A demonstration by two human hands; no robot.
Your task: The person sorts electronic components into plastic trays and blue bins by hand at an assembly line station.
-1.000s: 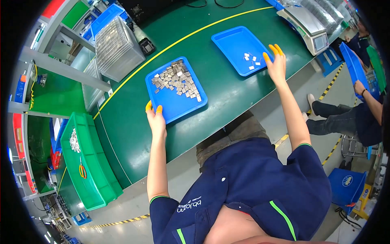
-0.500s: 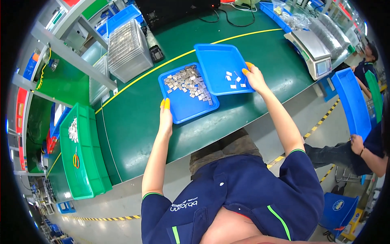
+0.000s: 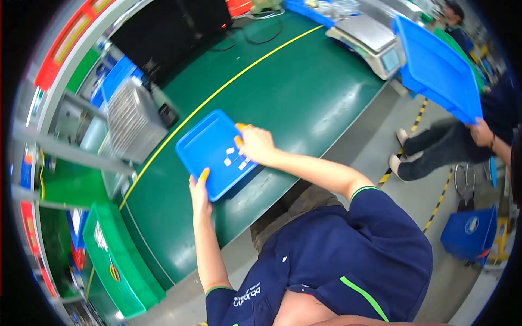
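A shallow blue tray (image 3: pixel 203 145) is held over the green workbench, tilted slightly in view. Several small white pieces (image 3: pixel 228 162), some with thin wire-like leads, lie inside near its right side. With orange finger covers on, my right hand (image 3: pixel 256 144) grips the tray's right rim. My left hand (image 3: pixel 200 194) is closed at the near-left edge, its fingertips also in orange covers. The second blue tray and its small metallic pieces are not visible now; the upper tray covers that spot.
A green bin (image 3: pixel 128 274) with white pieces and orange-handled scissors (image 3: pixel 114 271) stands at left. Clear stacked trays (image 3: pixel 133 122) are at the back left. A scale (image 3: pixel 370 41) sits far right. Beyond it, a person's hand (image 3: pixel 482 133) holds a blue bin (image 3: pixel 437 70).
My right hand has brought its tray left over the other tray, hiding the metallic pieces. The head view has turned, and the co-worker's blue bin has shifted.
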